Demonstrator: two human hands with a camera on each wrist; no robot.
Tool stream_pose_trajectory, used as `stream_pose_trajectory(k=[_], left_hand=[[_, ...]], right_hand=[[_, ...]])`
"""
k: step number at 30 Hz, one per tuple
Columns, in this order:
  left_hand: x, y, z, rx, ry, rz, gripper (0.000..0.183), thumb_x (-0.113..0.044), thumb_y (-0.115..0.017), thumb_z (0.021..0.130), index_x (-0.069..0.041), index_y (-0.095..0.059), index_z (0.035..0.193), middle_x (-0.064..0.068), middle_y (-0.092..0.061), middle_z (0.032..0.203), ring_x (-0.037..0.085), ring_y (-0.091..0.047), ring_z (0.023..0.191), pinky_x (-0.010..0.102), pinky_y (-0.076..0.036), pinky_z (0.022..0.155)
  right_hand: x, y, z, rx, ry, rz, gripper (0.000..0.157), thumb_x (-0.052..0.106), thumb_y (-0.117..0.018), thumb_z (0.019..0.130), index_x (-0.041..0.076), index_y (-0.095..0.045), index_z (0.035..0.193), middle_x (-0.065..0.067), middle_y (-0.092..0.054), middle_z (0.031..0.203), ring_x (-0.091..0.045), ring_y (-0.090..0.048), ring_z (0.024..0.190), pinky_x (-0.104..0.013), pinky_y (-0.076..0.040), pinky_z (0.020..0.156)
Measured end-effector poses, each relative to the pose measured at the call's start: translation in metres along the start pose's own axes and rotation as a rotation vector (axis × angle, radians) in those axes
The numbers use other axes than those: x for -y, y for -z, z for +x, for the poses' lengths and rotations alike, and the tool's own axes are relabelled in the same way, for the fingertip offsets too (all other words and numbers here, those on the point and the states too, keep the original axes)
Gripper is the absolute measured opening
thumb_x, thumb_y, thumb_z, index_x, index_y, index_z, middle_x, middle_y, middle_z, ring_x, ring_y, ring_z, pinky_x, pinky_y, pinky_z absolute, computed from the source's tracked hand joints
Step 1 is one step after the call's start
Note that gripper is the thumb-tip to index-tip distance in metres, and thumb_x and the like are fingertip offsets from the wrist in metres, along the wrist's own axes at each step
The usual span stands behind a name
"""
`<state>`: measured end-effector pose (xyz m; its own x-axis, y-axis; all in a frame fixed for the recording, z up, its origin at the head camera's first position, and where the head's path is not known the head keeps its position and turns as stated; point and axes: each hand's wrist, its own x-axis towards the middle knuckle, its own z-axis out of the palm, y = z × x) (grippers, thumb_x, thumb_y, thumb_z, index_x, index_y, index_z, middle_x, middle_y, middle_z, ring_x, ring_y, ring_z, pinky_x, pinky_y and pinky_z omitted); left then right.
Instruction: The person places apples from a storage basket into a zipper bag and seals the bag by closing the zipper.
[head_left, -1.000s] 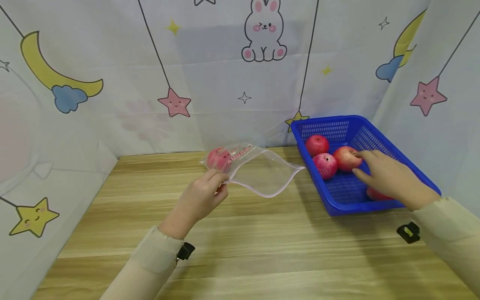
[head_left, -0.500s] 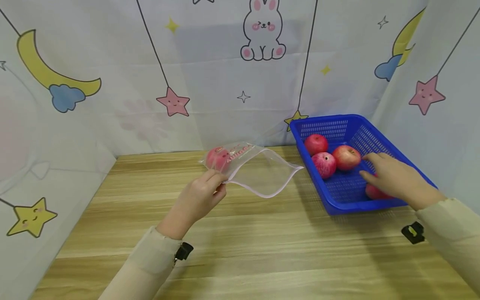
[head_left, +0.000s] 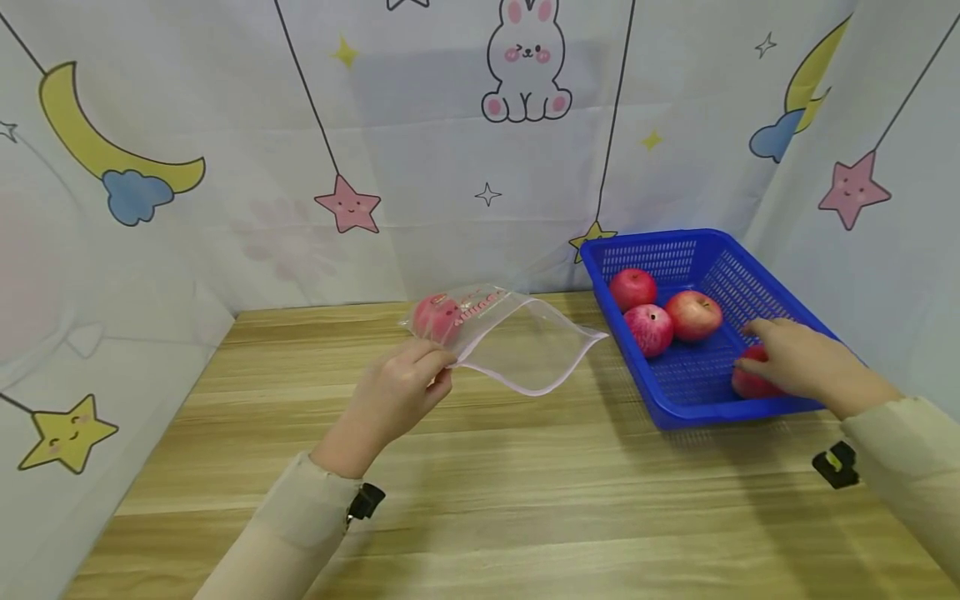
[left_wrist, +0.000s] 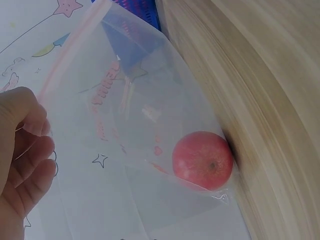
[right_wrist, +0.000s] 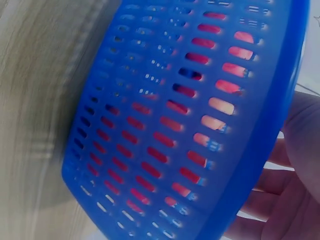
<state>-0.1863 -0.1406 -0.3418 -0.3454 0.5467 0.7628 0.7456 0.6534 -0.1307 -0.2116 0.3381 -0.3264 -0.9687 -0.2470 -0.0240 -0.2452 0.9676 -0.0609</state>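
My left hand (head_left: 401,387) pinches the edge of a clear zip bag (head_left: 517,350) by its pink-trimmed opening. The bag's mouth gapes toward the right. Inside its far end rests one red apple (left_wrist: 202,161), close to the tabletop in the left wrist view. My right hand (head_left: 817,362) reaches into a blue plastic basket (head_left: 678,417), over a red apple (head_left: 752,379) at the near right. Thumb and fingers are spread about this apple, which the hand partly covers. In the right wrist view, the perforated basket wall (right_wrist: 150,125) hides most of the fingers.
A red apple (head_left: 633,289), a streaked apple (head_left: 649,330) and a paler apple (head_left: 693,316) sit together at the basket's left side. The wooden table (head_left: 525,492) meets a printed curtain (head_left: 450,150) behind.
My right hand has shifted from the paler apple toward the near right, over another apple. The left hand and the bag have stayed nearly still.
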Motion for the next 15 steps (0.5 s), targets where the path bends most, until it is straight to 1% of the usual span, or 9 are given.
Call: stream_pose_trajectory(k=[4,7,10,13,15], left_hand=[[0.0,0.0,0.001,0.002,0.003,-0.005,0.01,0.0,-0.068,0.071,-0.006,-0.068,0.079,0.001,-0.065,0.074,0.015,-0.058,0.065,0.025,-0.052,0.054],[0.001,0.001,0.0,0.003,0.008,-0.01,0.01,0.001,-0.067,0.071,-0.006,-0.068,0.079,0.001,-0.064,0.074,0.015,-0.057,0.066,0.026,-0.051,0.055],[0.001,0.002,0.0,0.005,0.013,-0.012,0.01,0.001,-0.068,0.071,-0.006,-0.067,0.078,0.002,-0.064,0.074,0.016,-0.057,0.067,0.027,-0.052,0.056],[0.001,0.002,0.0,0.008,0.012,-0.02,0.01,0.0,-0.068,0.071,-0.006,-0.067,0.079,0.002,-0.064,0.074,0.016,-0.057,0.067,0.027,-0.053,0.056],[0.0,0.001,0.0,0.008,0.009,-0.029,0.01,0.001,-0.068,0.071,-0.006,-0.067,0.079,0.002,-0.064,0.074,0.016,-0.057,0.067,0.027,-0.052,0.056]], right_hand=[[-0.005,-0.001,-0.001,0.029,-0.023,0.008,0.052,0.028,-0.067,0.082,-0.012,-0.055,0.114,-0.027,-0.062,0.101,-0.04,-0.058,0.093,-0.057,-0.047,0.078],[-0.007,-0.001,-0.001,0.053,-0.035,0.024,0.058,0.032,-0.069,0.081,-0.013,-0.054,0.115,-0.027,-0.061,0.1,-0.039,-0.058,0.092,-0.055,-0.047,0.076],[-0.008,-0.002,-0.001,0.073,-0.045,0.049,0.063,0.035,-0.07,0.08,-0.013,-0.053,0.116,-0.025,-0.061,0.097,-0.036,-0.057,0.087,-0.051,-0.049,0.072],[-0.011,-0.003,-0.002,0.082,-0.049,0.062,0.062,0.034,-0.072,0.079,-0.013,-0.053,0.115,-0.02,-0.06,0.091,-0.031,-0.056,0.081,-0.045,-0.049,0.067],[-0.014,-0.005,-0.002,0.087,-0.056,0.061,0.063,0.034,-0.072,0.079,-0.013,-0.053,0.115,-0.021,-0.06,0.091,-0.031,-0.056,0.082,-0.045,-0.049,0.066]])
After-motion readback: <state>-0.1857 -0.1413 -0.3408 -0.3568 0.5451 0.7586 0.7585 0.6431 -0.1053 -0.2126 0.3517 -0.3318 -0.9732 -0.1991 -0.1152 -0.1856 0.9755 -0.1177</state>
